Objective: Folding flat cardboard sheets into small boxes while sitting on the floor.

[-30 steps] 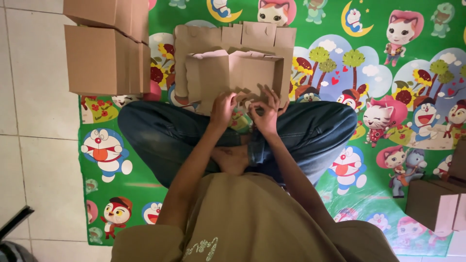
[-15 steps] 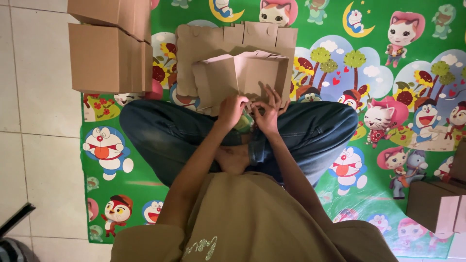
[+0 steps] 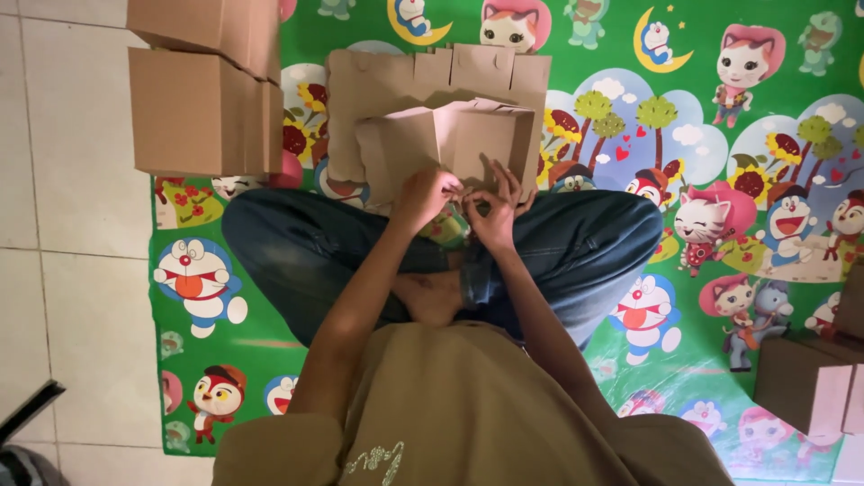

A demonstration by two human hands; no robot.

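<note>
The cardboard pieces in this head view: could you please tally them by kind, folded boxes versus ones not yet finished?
Finished boxes stacked at upper left: 2, upper box and lower box
Half-folded box at both hands: 1, half-folded box
Flat cut sheet beneath it: 1, flat sheet
Boxes at right edge, cut off: at least 1, right-edge box
Total: 5

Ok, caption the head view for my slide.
Seated cross-legged, left hand and right hand fold a cardboard box over a cartoon mat.

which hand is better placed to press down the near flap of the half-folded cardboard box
Probably the left hand: its fingers already rest on the near edge of the half-folded cardboard box, curled over the flap. The right hand sits slightly lower, its fingers pinched just below that edge.
</note>
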